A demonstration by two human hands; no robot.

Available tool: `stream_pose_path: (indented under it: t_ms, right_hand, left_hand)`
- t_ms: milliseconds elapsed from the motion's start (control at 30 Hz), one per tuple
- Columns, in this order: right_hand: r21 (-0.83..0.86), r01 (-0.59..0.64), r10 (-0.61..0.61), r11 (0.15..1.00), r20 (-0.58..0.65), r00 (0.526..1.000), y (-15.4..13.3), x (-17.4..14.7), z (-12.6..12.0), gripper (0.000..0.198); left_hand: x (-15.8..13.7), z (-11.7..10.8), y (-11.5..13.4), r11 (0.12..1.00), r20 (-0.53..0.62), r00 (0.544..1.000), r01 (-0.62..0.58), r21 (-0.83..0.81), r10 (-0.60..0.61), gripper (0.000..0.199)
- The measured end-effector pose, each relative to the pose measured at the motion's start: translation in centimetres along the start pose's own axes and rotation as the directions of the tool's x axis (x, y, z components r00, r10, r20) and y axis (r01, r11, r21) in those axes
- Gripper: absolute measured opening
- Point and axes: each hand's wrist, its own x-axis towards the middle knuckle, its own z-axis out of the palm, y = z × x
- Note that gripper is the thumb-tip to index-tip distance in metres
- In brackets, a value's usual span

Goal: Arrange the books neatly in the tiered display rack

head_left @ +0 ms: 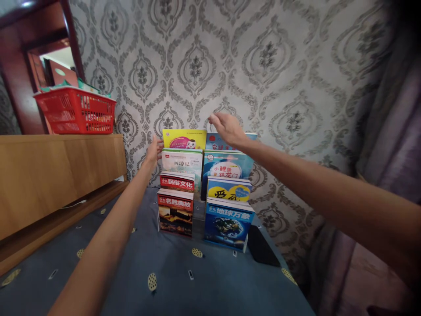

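A tiered rack of children's books stands against the patterned wall on a blue cloth. My left hand point(153, 150) touches the left edge of the yellow book point(184, 139) in the top row. Fingers apart and holding nothing, my right hand point(226, 127) hovers over the top of the blue book point(215, 141) beside it. Below stand a white-green book point(182, 163), a light blue book point(226, 169), two red-covered books point(176, 181) and a blue globe book point(228, 223) at the front right.
A red basket point(75, 110) with items sits on a wooden cabinet point(55, 171) at the left. A dark flat object point(261, 248) lies right of the rack. A purple curtain point(384, 145) hangs at the right. The blue cloth point(184, 281) spreads toward me.
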Motion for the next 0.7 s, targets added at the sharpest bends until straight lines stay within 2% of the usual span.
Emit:
stream_pose_path:
  t_ms: [67, 167, 300, 400, 500, 600, 700]
  right_hand:
    - [-0.026, 0.042, -0.043, 0.999, -0.030, 0.999, -0.2, -3.4, -0.6, 0.056]
    - [-0.032, 0.176, -0.177, 0.984, -0.055, 0.983, -0.5, -10.0, -1.2, 0.049]
    - [0.047, 0.296, -0.298, 0.954, 0.022, 0.954, -0.6, -19.9, -1.1, 0.035]
    - [0.077, 0.211, -0.214, 0.975, 0.042, 0.976, -0.4, -26.1, -0.4, 0.033]
    - [0.085, 0.109, -0.108, 0.990, -0.010, 0.994, 0.0, -30.0, 0.3, 0.033]
    - [0.088, -0.004, 0.015, 0.996, -0.121, 0.993, 0.8, -31.0, 0.9, 0.031]
    - [0.112, -0.148, 0.169, 0.983, -0.216, 0.962, 2.1, -30.1, 1.5, 0.036]
  left_hand:
    - [-1.0, -0.9, -0.4, 0.999, -0.071, 0.997, -0.019, 0.028, 0.020, 0.054]
    - [-3.3, -2.6, -1.5, 0.996, -0.134, 0.989, -0.046, 0.080, 0.057, 0.049]
    - [-8.1, -5.0, -4.1, 0.968, -0.151, 0.980, -0.089, 0.233, 0.126, 0.042]
    - [-12.2, -6.7, -6.1, 0.906, -0.118, 0.971, -0.145, 0.398, 0.207, 0.041]
    - [-15.6, -7.5, -7.3, 0.819, -0.108, 0.956, -0.172, 0.548, 0.273, 0.038]
    - [-18.3, -6.8, -7.0, 0.660, -0.010, 0.912, -0.289, 0.693, 0.410, 0.034]
    - [-20.4, -4.0, -5.8, 0.536, 0.199, 0.830, -0.499, 0.681, 0.520, 0.032]
